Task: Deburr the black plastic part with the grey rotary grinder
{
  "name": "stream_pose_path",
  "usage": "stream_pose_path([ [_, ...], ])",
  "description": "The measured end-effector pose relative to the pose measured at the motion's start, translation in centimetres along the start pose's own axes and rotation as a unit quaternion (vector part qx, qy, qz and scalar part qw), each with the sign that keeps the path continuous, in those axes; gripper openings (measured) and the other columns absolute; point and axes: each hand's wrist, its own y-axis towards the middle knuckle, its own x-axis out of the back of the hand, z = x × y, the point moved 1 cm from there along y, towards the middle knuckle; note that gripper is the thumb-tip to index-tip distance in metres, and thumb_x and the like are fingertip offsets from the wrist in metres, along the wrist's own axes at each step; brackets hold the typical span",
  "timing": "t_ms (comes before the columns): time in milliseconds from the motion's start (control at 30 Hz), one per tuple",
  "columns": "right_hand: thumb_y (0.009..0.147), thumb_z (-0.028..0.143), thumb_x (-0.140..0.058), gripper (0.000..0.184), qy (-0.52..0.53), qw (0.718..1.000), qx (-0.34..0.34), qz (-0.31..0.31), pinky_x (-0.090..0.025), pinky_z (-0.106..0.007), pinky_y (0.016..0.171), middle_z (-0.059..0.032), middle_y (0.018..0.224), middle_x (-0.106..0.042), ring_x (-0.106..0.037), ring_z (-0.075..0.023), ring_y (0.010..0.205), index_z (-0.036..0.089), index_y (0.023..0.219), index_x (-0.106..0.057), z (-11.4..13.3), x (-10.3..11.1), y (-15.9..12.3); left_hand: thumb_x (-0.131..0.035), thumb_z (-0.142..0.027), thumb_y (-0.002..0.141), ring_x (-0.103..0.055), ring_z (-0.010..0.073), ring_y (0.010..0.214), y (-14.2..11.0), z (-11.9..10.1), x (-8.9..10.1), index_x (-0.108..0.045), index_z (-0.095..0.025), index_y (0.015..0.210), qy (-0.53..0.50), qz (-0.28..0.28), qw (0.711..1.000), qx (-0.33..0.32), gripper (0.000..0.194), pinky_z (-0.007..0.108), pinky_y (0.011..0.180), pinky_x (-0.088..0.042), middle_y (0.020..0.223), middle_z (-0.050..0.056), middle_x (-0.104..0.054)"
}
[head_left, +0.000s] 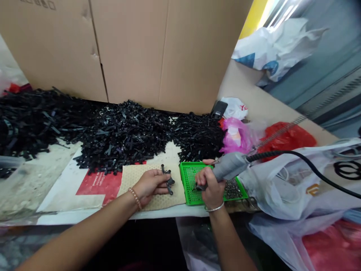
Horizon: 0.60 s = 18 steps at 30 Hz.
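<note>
At the centre of the bench [19, 188], the left hand [152, 185] pinches a small, slim black part [170, 182] with rounded ends. Toward four o'clock, the right hand [210, 185] grips a grey, cable-fed power tool [229, 166] over a green perforated tray [186, 188]; black parts [126, 135] heap toward eleven o'clock.

Both forearms are bare, and the 2 hands work well apart. The left forearm [93, 229] slants up from the lower left to a nearly straight left wrist [137, 198]. The left hand [152, 185] points to the right, its fingers bent and drawn together in a light hold. The right forearm [231, 241] rises from the bottom, leaning left, to the right wrist [214, 207]. The right hand [211, 184] is closed, its fingers curled in a firm grip.
</note>
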Motion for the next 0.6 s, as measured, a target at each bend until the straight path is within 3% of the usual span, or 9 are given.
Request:
stream_pose_path([
  [600,0.088,0.028,-0.061,0.016,0.038,0.999,-0.003,0.023,-0.036,-0.023,0.043,0.0079,0.051,-0.039,-0.036,-0.011,0.041,0.02,0.099,-0.053,-1.2,0.7,-0.8,-0.063,-0.009,0.082,-0.068,0.017,0.07,-0.1,-0.2,0.0,-0.057,-0.011,0.077,0.034,0.007,0.999,0.006,0.008,0.022,0.058,-0.057,0.083,0.012,-0.069],
])
